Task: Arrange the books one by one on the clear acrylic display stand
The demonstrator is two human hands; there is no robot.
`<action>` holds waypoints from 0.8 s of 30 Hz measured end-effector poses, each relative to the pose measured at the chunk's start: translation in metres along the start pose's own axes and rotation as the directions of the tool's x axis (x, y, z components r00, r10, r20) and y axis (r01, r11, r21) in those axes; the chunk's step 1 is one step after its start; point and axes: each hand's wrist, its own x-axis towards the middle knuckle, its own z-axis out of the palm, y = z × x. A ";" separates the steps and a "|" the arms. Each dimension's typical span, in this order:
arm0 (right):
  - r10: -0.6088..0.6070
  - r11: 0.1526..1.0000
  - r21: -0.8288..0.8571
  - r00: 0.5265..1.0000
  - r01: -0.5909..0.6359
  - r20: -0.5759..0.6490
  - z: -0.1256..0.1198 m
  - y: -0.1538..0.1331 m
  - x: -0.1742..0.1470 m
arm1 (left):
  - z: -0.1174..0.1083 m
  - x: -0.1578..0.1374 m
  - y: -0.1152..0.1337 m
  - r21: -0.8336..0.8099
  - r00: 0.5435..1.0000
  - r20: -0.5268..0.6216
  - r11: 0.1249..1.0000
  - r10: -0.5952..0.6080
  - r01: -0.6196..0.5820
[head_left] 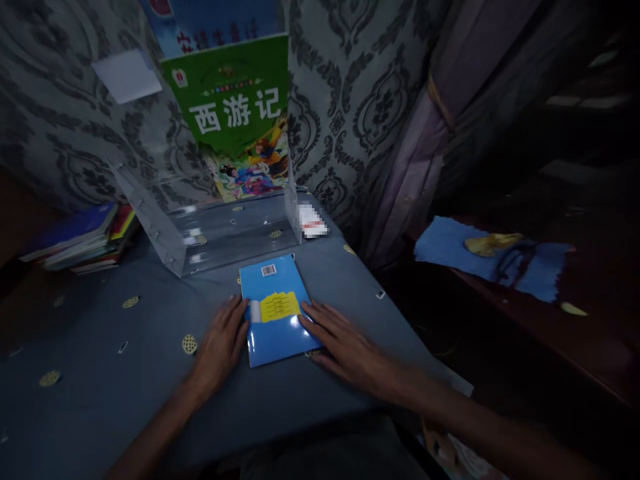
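Note:
A blue book [280, 343] lies on the cloth-covered table in front of me, with a barcode and a yellow text patch on its cover. My left hand [220, 343] rests along the book's left edge, fingers stretched out and slightly blurred. On the opposite side, the fingertips of my right hand [345, 343] touch the right edge, its fingers spread and the thumb apart. Just beyond the book stands a clear plastic rack [155, 227]. A green book [200, 80] with large white characters is upright at its back, and another blue book [215, 27] shows above it.
A stack of books [85, 233] lies at the table's left. Beside the rack's right wall is a blurred-out white item [313, 223]. A white card [127, 75] shows at upper left. Right of the table, a blue cloth [445, 250] lies on a dark red surface, near a tied curtain [415, 153].

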 end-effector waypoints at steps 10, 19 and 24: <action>0.058 0.982 0.183 0.998 -0.054 -0.020 0.005 0.015 -0.002 | 0.004 -0.004 -0.006 0.003 0.993 -0.031 0.994 0.111 -0.111; 0.037 0.986 0.168 0.992 -0.016 -0.121 0.004 0.028 0.012 | 0.008 0.027 -0.016 0.034 0.990 -0.034 0.990 0.138 -0.137; 0.030 0.987 0.162 0.991 -0.008 -0.133 0.009 0.039 0.013 | 0.013 0.035 -0.019 0.066 0.987 -0.029 0.985 0.161 -0.159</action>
